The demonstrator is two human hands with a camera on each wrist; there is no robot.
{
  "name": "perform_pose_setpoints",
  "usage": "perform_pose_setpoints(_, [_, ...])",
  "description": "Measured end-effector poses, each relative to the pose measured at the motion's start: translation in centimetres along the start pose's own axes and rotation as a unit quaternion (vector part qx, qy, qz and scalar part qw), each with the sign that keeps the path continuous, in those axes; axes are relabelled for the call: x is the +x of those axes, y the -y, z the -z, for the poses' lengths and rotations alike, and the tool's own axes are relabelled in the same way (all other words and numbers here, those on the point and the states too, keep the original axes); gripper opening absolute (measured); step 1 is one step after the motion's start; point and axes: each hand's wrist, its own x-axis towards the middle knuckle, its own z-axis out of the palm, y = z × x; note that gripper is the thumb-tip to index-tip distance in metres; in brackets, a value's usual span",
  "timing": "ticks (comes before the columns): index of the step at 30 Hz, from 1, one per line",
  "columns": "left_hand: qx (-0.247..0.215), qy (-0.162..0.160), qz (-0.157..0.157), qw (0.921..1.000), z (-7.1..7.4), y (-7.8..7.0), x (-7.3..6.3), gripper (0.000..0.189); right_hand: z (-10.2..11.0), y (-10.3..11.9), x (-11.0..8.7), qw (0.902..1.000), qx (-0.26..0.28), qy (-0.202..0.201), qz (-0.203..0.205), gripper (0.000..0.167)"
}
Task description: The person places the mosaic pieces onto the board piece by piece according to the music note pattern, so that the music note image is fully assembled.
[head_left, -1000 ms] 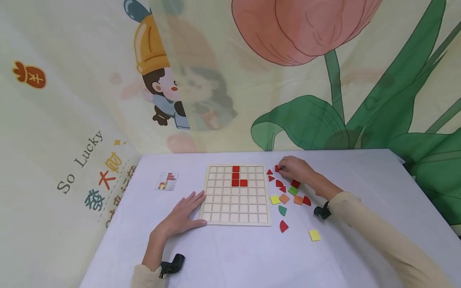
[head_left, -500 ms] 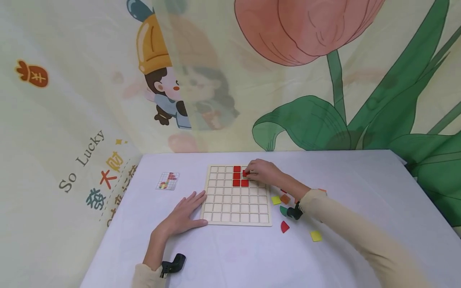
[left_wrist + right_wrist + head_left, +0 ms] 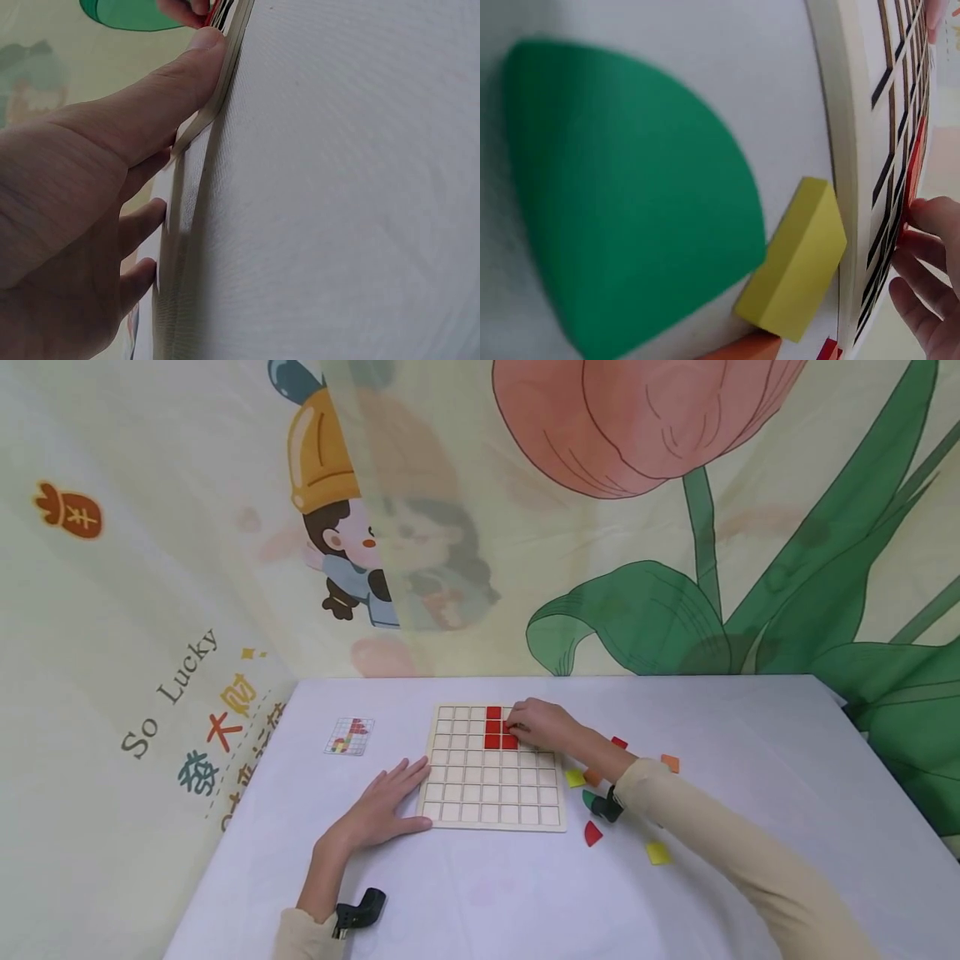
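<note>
Over the pale wooden grid board, right hand: thumb and fingers pinch a small red square tile, low over the board's far half, among four flat red square pieces set in its cells.
Red tile's risk: released off-centre, it could catch a cell edge or a neighbour and sit tilted; the fingers hide much of it, so whether it lies flat I cannot tell.
Left hand: fingers spread and straight, gripping nothing, at the board's left edge; too light a brace might let the board slide under a hard press.
Black wrist camera: hangs right of the board near the green quarter-circle piece; a low arm could knock that.
Yellow square tile: just beside the board's right edge, where the beige sleeve might nudge it.
</note>
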Motion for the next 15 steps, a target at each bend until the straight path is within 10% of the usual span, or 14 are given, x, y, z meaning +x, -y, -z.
perform_pose_setpoints(7, [-0.002, 0.002, 0.000, 1.0000, 0.0, -0.1, 0.0, 0.085, 1.1, 0.3, -2.5, 0.9994, -0.026, -0.001, -0.024, 0.036])
perform_pose_setpoints(15, [-0.002, 0.000, 0.000, 1.0000, 0.0, -0.1, -0.1, 0.085, 2.8, -1.2, -10.1, 0.9960, 0.010, -0.043, -0.078, 0.038])
